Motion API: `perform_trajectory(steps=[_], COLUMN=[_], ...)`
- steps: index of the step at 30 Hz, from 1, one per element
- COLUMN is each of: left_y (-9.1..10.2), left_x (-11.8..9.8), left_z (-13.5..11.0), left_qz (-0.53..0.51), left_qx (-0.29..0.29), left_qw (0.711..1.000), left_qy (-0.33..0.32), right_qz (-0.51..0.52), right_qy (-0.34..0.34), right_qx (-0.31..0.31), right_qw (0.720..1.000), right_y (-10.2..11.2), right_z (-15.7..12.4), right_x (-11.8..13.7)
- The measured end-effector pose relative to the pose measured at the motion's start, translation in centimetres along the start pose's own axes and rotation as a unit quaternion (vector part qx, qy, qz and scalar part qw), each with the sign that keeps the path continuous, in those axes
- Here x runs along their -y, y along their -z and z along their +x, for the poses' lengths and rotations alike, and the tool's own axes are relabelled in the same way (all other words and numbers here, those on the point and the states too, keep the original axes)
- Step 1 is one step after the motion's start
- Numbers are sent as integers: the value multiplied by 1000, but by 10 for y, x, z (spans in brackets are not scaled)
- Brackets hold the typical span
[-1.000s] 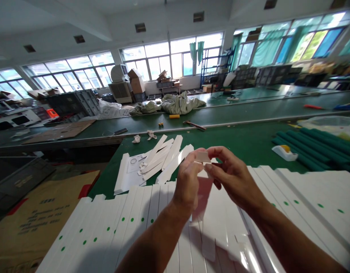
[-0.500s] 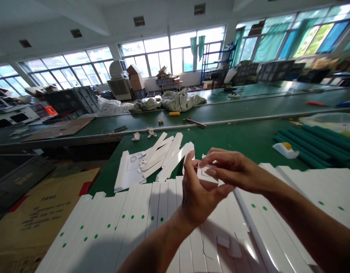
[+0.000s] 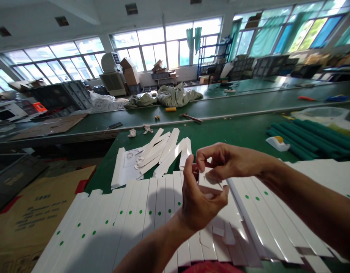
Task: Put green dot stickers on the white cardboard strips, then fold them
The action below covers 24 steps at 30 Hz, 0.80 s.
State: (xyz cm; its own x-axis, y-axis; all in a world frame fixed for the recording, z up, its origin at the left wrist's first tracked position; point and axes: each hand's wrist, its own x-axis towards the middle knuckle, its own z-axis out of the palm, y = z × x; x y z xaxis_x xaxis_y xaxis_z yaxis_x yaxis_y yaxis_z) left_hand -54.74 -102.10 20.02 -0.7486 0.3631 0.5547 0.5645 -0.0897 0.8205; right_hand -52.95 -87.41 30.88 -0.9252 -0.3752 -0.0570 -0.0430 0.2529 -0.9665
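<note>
The fingertips of the right hand [image 3: 227, 161] are drawn narrow and are pinched onto the upper edge of a small white piece [image 3: 210, 184]. The lower part of that piece is cradled by the curled fingers of the left hand [image 3: 200, 206], with the left thumb raised beside it, so it is held between both hands. Directly below the hands, a fanned row of long white strips with green dots [image 3: 135, 212] is spread over the green-topped workbench [image 3: 243, 131], and some short white offcuts [image 3: 220, 231] are lying on it. Beyond the row, loose white strips [image 3: 166, 153] are heaped on and beside a printed sheet [image 3: 129, 159]. Two crumpled white scraps [image 3: 139, 131] are lying further along. To the right, a tape dispenser [image 3: 274, 143] is resting against a stack of green foam tubes [image 3: 311, 138], and a sheet of brown cardboard [image 3: 41, 227] is seen to the left of the bench
</note>
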Motion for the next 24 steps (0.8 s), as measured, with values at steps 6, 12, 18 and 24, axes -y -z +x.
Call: perform_trajectory(steps=[6,12,18,24], left_y=[-2,-2,-1,1], left_x=[0,6,7,7], left_z=[2,-3,-4,-4], left_qz=[39,25,42,58], left_qx=[-44,-30,-42,-58], left_qw=[995,997,994,991], left_qy=[-79,-63,-95,-105], right_qz=[-16,-140,-325,-282], right_qy=[4,-11,-21,-71], right_qx=[32,4,-24,-108], right_qw=[999,990,945,951], right_y=[0,-4,-9,-19], right_z=[3,0,-2,-3], right_x=[4,12,25,21])
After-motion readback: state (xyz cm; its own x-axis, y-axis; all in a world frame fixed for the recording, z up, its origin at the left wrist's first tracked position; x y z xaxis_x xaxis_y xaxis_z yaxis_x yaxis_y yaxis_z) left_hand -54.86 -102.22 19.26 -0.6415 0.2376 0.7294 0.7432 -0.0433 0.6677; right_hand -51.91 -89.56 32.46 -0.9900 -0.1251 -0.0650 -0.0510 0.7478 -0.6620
